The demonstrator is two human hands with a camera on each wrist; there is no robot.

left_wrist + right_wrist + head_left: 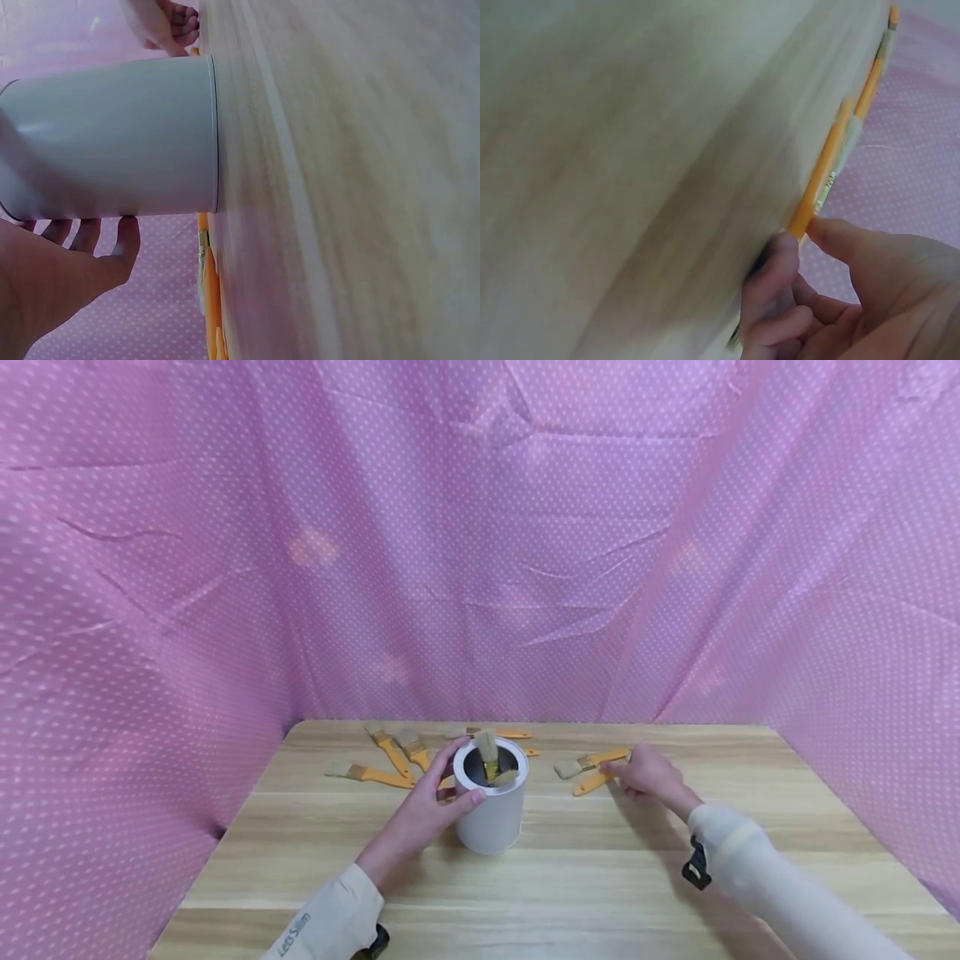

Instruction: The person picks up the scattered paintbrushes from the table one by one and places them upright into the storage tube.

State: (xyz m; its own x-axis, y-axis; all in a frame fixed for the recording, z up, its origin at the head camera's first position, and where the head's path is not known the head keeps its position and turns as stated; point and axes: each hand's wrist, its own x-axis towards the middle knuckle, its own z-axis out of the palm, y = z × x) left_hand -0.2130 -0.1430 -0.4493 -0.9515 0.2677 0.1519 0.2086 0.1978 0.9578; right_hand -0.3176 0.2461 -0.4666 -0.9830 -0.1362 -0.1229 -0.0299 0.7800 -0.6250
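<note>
A white paint can (491, 818) stands upright on the table, with bristle ends of paintbrushes (487, 752) showing in its open top. My left hand (427, 814) holds the can at its left side near the rim, thumb in front and fingers behind. To the can's right, my right hand (648, 774) pinches a paintbrush by its orange handle (817, 176) between thumb and forefinger; its bristles are mostly hidden by the hand. Just behind it lies another paintbrush (592, 762), bristles pointing left.
Several orange-handled paintbrushes (378, 775) lie left of the can, and others (510, 734) lie behind it, partly hidden. The wood-patterned table (585, 893) is enclosed by a pink dotted cloth (480, 568) at the back and sides.
</note>
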